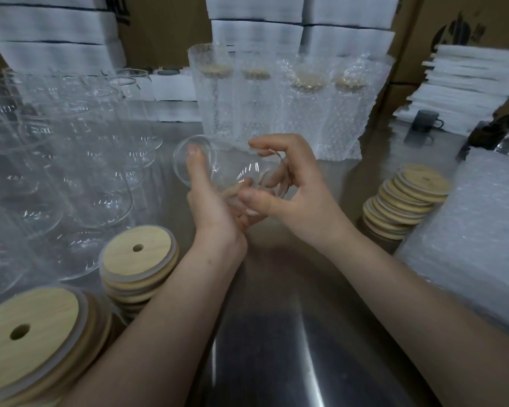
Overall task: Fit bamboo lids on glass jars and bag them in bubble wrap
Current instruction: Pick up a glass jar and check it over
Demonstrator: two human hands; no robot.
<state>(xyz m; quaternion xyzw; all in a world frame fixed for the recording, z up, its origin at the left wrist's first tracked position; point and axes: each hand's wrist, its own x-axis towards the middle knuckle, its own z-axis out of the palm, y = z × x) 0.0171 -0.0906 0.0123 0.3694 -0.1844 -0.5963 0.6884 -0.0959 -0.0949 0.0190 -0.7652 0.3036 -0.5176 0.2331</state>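
A clear glass jar (227, 168) lies on its side above the steel table, held between both hands. My left hand (209, 201) cups it from below, thumb up against the round end at the left. My right hand (288, 183) curls round the jar's other end, fingers and thumb pinching at it. Stacks of bamboo lids with a straw hole stand at the near left (138, 257), the bottom left corner (30, 327) and the right (409, 198). Several lidded jars in bubble-wrap bags (279, 104) stand upright behind my hands.
Rows of bare glass jars (71, 160) fill the left of the steel table (276, 333). A pile of bubble-wrap bags (476, 224) lies at the right. White foam sheets (467, 89), a dark mug (425, 120) and cardboard boxes stand behind.
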